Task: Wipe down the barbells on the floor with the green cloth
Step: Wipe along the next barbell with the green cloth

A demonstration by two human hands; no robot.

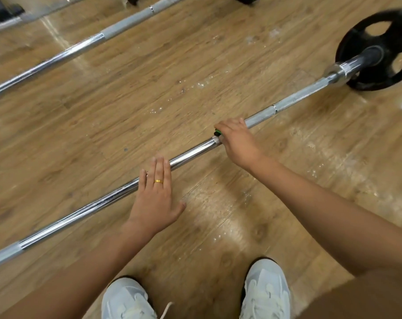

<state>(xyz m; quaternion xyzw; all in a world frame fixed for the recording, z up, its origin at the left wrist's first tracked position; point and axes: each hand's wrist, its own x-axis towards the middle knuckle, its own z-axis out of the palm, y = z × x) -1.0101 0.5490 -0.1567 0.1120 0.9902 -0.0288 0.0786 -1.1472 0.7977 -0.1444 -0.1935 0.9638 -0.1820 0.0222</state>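
Note:
A chrome barbell [193, 154] lies diagonally on the wooden floor, running from the lower left up to a black weight plate [377, 51] at the upper right. My right hand [235, 140] grips the bar near its middle, wrapped around the green cloth [217, 132], of which only a small green edge shows past my fingers. My left hand [155, 194] rests flat on the bar lower down, fingers straight, a gold ring on one finger. A second barbell [85, 46] lies parallel farther away at the upper left.
My two white shoes [265, 293] stand on the floor just below the near bar. White scuffs and specks mark the wooden floor [218, 65]. Dark equipment sits at the top edge and top left corner.

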